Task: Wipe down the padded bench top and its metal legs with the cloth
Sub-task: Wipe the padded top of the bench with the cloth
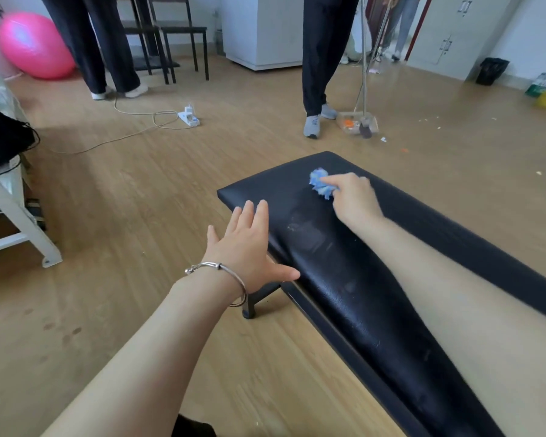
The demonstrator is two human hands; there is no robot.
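Observation:
A long black padded bench top (334,272) runs from the lower right up to the middle of the view. Near its far end my right hand (355,198) grips a crumpled blue cloth (320,182) and holds it against the padding. My left hand (248,247) is spread flat with straight fingers at the bench's left edge, its thumb on the padding. One black metal leg (256,299) shows under the bench just below my left wrist. Smudges show on the padding between my hands.
A person with a broom and dustpan (358,124) stands just beyond the bench's far end. Another person stands at the back left by a black chair (183,42) and a pink exercise ball (33,45). A power strip (188,118) with cables lies on the wooden floor. A white frame (22,234) stands at left.

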